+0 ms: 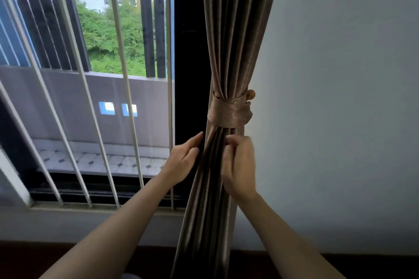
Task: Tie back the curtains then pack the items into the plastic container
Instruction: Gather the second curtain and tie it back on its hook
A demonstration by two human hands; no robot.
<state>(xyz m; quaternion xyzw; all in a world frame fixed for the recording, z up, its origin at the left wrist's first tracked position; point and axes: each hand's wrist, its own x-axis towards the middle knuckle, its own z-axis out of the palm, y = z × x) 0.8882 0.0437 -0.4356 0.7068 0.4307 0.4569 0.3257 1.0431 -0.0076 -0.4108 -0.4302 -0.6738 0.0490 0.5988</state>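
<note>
Brown satin curtain (229,52) gathered by wall (340,97), band (230,112) round it, hooked on knob (250,94). My left hand (181,161) straight-fingered, touching folds below band; my right hand (239,170) curled at folds, blurred, can't tell if pinching. Step: neatening pleats. Next: find container, unseen here.

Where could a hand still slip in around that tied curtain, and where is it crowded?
Free: the bare white wall right of the shiny brown curtain, above and below the round wooden knob. Crowded: just under the matching fabric tie-back band, where the left hand and right hand meet the folds.
</note>
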